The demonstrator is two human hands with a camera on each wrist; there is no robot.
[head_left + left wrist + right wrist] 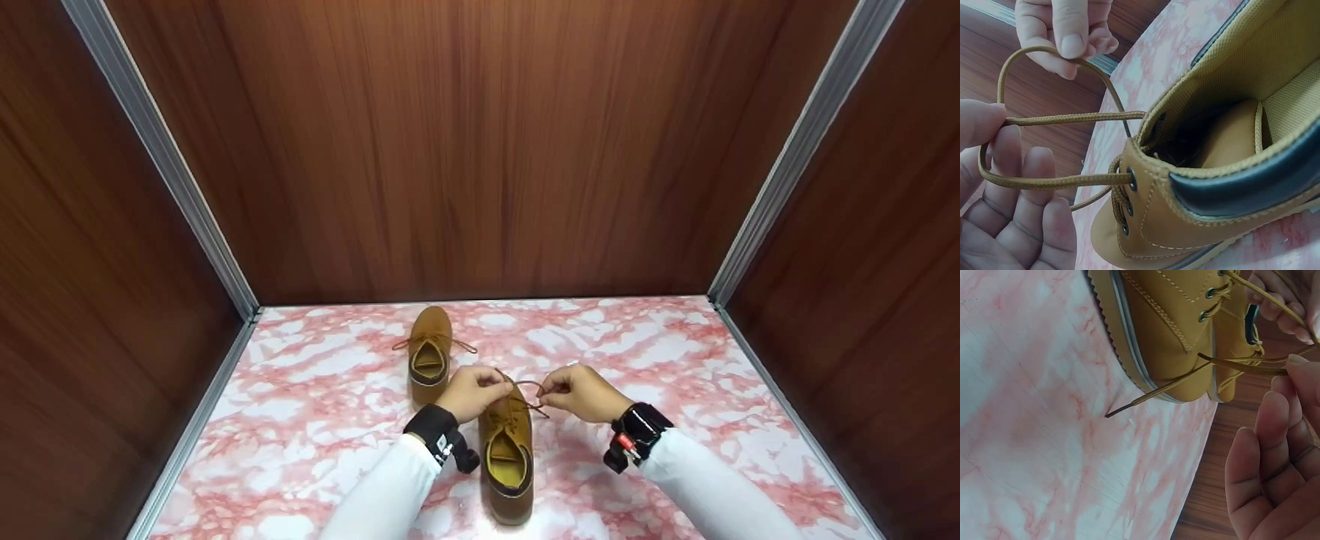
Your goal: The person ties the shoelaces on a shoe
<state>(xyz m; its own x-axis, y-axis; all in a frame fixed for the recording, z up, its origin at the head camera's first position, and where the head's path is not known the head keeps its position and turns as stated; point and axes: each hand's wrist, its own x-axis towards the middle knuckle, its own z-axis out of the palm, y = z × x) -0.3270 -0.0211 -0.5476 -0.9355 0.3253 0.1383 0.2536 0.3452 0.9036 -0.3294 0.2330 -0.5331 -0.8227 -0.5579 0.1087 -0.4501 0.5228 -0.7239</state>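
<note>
A tan lace-up shoe [511,510] stands upright on the surface, toe facing away. My left hand [471,394] is over its front left side and pinches the brown shoelace [1061,181] between thumb and index finger, where the lace crosses. To the right of the shoe, my right hand [586,394] pinches the lace near one tip with thumb and forefinger. Between the two hands the lace arches in a loop. Another lace end [1120,409] hangs free past the toe in the right wrist view.
A second tan shoe [431,322] stands farther back on the left, its laces spread to both sides. The surface [315,450] has a pink and white marbled pattern. Brown wood-grain panels [480,150] with grey metal corner strips enclose it at the back and sides.
</note>
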